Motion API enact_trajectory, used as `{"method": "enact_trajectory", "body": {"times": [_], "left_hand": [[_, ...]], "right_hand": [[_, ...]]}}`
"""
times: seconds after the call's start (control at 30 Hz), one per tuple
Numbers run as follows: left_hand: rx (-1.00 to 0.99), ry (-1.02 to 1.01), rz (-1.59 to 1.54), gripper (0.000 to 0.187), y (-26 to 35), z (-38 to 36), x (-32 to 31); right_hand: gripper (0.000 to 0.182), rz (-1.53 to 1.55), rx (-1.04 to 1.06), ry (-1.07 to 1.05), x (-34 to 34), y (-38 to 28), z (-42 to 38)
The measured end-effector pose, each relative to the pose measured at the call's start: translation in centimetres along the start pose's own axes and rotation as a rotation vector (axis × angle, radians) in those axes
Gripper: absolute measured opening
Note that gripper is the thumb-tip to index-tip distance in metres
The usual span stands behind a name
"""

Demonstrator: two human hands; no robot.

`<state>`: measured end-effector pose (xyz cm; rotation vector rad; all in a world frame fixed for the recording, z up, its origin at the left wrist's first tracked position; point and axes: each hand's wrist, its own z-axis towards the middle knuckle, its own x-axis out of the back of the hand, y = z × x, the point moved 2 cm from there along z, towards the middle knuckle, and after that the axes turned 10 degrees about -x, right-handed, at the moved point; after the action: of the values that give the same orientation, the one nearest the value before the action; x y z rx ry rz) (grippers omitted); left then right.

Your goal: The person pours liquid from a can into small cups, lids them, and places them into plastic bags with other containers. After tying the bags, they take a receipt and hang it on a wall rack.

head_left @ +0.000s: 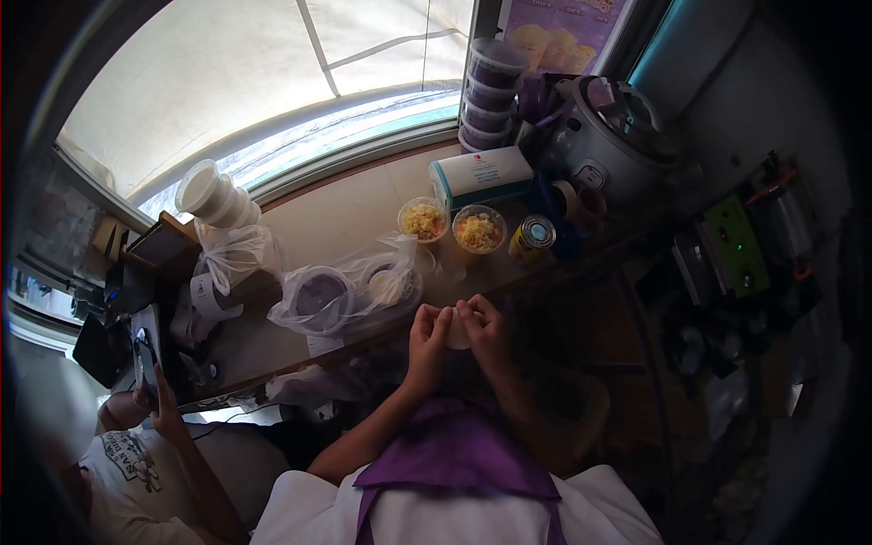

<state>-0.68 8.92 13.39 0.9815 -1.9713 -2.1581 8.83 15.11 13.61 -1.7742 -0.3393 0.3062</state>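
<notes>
Currently, left hand (429, 338) and right hand (481, 331) both pinch a small pale round object (458, 338) between fingertips, at the pale tabletop's (331, 218) near side, below two clear plastic cups (479, 207).

A worktop (331, 213) runs beneath a bright window (272, 82). Just off its near edge, a person's left hand (431, 338) and right hand (484, 334) pinch a small pale rounded item (459, 336) between their fingertips; its exact kind is unclear. Midway between near and far edges, two clear plastic cups (423, 222) hold yellow, crumbly food. Right of them, a can (533, 236) stands close to the near edge. A tissue box (481, 176) sits behind, and lidded purple-filled tubs (493, 100) are stacked at the far edge. Left of the hands, a clear plastic bag (350, 295) of tubs lies along the near edge. By the left end, another person (154, 468) holds a phone (144, 361).
</notes>
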Motion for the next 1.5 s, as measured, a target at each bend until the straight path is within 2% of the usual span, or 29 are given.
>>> {"method": "enact_trajectory", "body": {"times": [0.13, 0.23, 0.4, 0.5, 0.6, 0.7, 0.8, 0.9, 0.93, 0.97, 1.03, 1.07, 1.17, 1.27, 1.3, 1.37, 1.43, 1.47, 1.5], "left_hand": [[-0.01, 0.014, 0.038, 0.021, -1.7, 0.1, 0.3], [0.026, 0.019, 0.036, 0.022, -2.6, 0.4, 0.5], [0.05, 0.011, 0.139, 0.025, -4.9, 1.1, 1.1], [-0.093, -0.162, 0.446, 0.034, -4.6, 1.0, 0.6], [-0.108, -0.139, 0.449, 0.043, -4.5, 1.0, 0.2], [0.029, -0.27, 0.612, 0.041, -1.6, 1.2, 0.2], [-0.381, -0.3, 1.022, 0.049, 3.0, 1.0, 1.5], [-0.701, 0.0, 1.59, 0.052, 6.8, 1.9, 2.4], [-0.682, 0.015, 1.718, 0.056, 5.8, 2.5, 3.5], [-0.578, -0.054, 1.739, 0.053, 5.1, 2.5, 4.0], [-0.38, -0.186, 1.763, 0.047, 3.7, 2.8, 4.4], [-0.559, -0.165, 1.742, 0.033, 2.7, 2.3, 4.6], [-0.549, -0.321, 1.529, 0.028, 2.0, 1.0, 3.8], [-0.457, -0.346, 1.324, 0.033, 1.6, 1.2, 3.8], [-0.502, -0.31, 1.342, 0.034, 1.2, 1.4, 3.9], [-0.59, -0.245, 1.377, 0.036, 0.0, 2.1, 3.9], [-0.695, -0.262, 1.437, 0.036, -0.3, 3.1, 3.3], [-0.749, -0.272, 1.467, 0.036, -0.3, 3.7, 2.9], [-0.697, -0.283, 1.519, 0.036, -0.6, 4.2, 2.5]], "right_hand": [[0.027, 0.026, -0.06, -0.012, 0.2, 0.9, 0.2], [0.027, 0.001, -0.008, 0.037, 0.3, 2.5, 0.8], [0.029, -0.057, -0.046, -0.001, 1.3, 4.0, 2.0], [0.031, -0.012, -0.1, 0.006, 2.6, 5.2, 3.0], [0.031, 0.026, -0.113, -0.031, 3.1, 5.2, 3.0], [0.03, -0.059, -0.167, -0.166, 3.7, 3.5, 3.2], [0.03, -0.141, -0.19, -0.255, 3.5, -0.6, 3.6], [0.037, -0.171, -0.15, -0.39, 0.8, -7.7, 3.7], [0.039, -0.148, -0.097, -0.446, -1.0, -9.0, 4.2], [0.042, -0.126, -0.04, -0.502, -2.9, -10.0, 5.0], [0.046, -0.108, -0.068, -0.673, -6.9, -10.1, 7.5], [0.048, -0.099, -0.083, -0.755, -8.5, -9.5, 8.7], [0.05, -0.362, -0.08, -0.792, -11.9, -5.8, 12.5], [0.044, -0.672, -0.022, -0.73, -11.5, -4.6, 13.2], [0.043, -0.805, -0.007, -0.725, -10.9, -4.3, 13.5], [0.043, -0.648, -0.111, -0.863, -9.9, -4.2, 13.3], [0.044, -0.488, -0.266, -0.953, -9.6, -5.7, 12.3], [0.045, -0.491, -0.278, -1.017, -9.8, -5.9, 11.9], [0.045, -0.49, -0.291, -1.079, -10.1, -6.1, 11.5]]}}
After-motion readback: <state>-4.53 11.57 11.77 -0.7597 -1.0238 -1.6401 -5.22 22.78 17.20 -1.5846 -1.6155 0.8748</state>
